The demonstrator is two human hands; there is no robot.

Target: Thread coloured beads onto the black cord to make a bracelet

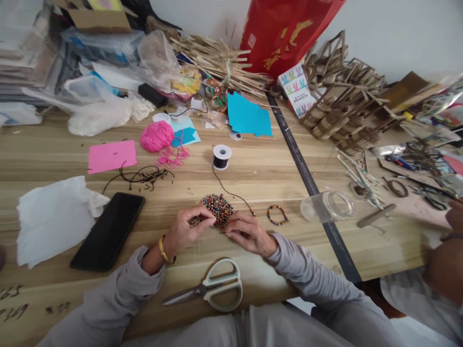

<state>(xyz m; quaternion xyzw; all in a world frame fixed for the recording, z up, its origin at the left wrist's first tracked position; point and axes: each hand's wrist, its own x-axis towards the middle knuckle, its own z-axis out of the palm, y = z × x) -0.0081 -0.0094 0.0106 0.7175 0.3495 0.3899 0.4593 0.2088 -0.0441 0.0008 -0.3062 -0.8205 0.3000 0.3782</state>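
The left hand (183, 226) pinches — on what, I can't tell; the right hand (251, 235) seemingly grips the cord (235, 195). Beads (217, 206) lie at the right hand's eleven o'clock — a brushing knuckle could scatter them.

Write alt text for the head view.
A person's left hand and right hand work at a pile of multicolored beads on a wooden table, the right holding a black cord running from a white spool. Scissors lie nearer the person, a phone to the left, a beaded loop to the right.
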